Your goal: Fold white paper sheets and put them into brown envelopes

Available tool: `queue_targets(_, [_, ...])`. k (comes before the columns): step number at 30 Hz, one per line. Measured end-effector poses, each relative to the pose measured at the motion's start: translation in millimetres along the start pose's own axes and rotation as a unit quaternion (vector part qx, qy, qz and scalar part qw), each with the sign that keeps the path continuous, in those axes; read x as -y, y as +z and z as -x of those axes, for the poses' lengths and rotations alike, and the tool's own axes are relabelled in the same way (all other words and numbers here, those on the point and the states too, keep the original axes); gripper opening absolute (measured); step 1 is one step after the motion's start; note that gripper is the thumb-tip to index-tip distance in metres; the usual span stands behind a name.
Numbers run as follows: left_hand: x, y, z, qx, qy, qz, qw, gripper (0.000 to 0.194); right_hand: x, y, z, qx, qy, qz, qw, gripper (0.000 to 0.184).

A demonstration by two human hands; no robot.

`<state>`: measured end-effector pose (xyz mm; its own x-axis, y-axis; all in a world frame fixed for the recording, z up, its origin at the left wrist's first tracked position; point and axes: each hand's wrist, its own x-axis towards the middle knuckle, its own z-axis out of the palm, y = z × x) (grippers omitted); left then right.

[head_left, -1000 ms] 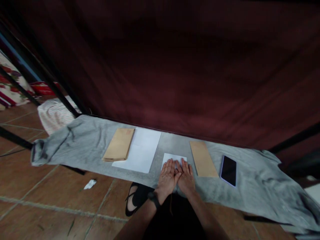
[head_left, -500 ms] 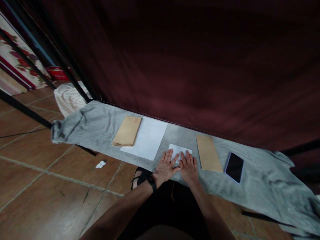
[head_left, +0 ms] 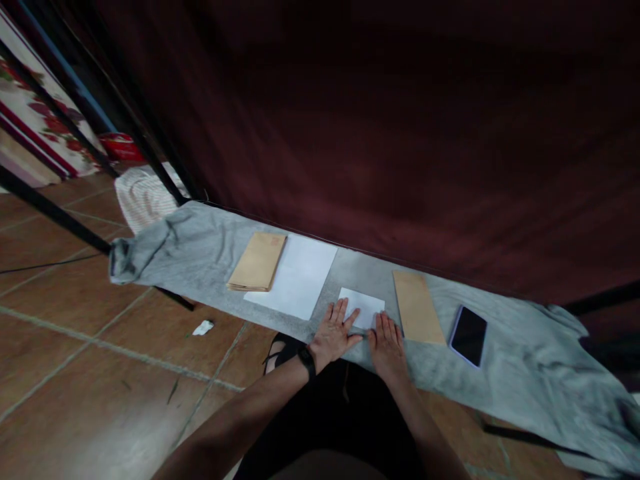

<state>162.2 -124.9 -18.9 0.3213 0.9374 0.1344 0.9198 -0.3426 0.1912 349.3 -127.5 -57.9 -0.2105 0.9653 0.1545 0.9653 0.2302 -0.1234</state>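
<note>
A small folded sheet of white paper (head_left: 364, 307) lies on the grey cloth in front of me. My left hand (head_left: 334, 332) rests flat on its left side, thumb spread away from the fingers, a dark band on the wrist. At the paper's right edge lies my right hand (head_left: 388, 347), palm down with fingers stretched out. Neither hand grips anything. Just right of it is a single brown envelope (head_left: 419, 308). To the left, a stack of brown envelopes (head_left: 258, 261) partly overlaps larger white sheets (head_left: 304, 277).
A phone (head_left: 469, 335) with a pale purple edge lies at the right. The narrow bench is covered by a grey cloth (head_left: 530, 353), with a dark red curtain (head_left: 350, 133) behind it. Black metal bars (head_left: 55, 213) stand at the left. A crumpled white scrap (head_left: 203, 327) is on the tiled floor.
My right hand has slid right, from the middle of the folded paper to its right edge, uncovering more of it. My left hand has stayed nearly in place.
</note>
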Motion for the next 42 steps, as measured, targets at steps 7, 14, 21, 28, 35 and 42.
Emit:
queue_targets(7, [8.1,4.3,1.0,-0.014,0.014,-0.018,1.0,0.059,10.3,-7.8,-9.7,-0.009,-0.069,-0.038,0.997,0.052])
queue_targets(14, [5.5,16.0,-15.5,-0.022,-0.002,-0.031,0.999,0.055,7.5,-4.9,-3.3,-0.021,-0.05,-0.037,0.998,0.052])
queue_targets(21, [-2.8,32.4,-53.0,-0.028,0.004,-0.009,1.0,0.056,10.0,-11.4,-4.9,-0.011,-0.043,-0.042,0.998,0.05])
queue_targets(28, [30.7,34.5,-45.0,-0.055,-0.037,-0.048,0.997,0.058,8.2,-10.6,-6.8,-0.034,-0.033,-0.066,0.997,0.049])
queue_targets(35, [35.6,34.5,-41.8,-0.068,-0.046,-0.069,0.994,0.059,-5.6,-29.0,-66.5,0.006,0.045,-0.106,0.993,0.044])
queue_targets(42, [38.3,31.0,-37.0,-0.111,-0.023,-0.012,0.994,0.059,-9.0,-34.2,-98.1,0.005,0.051,-0.122,0.991,0.041])
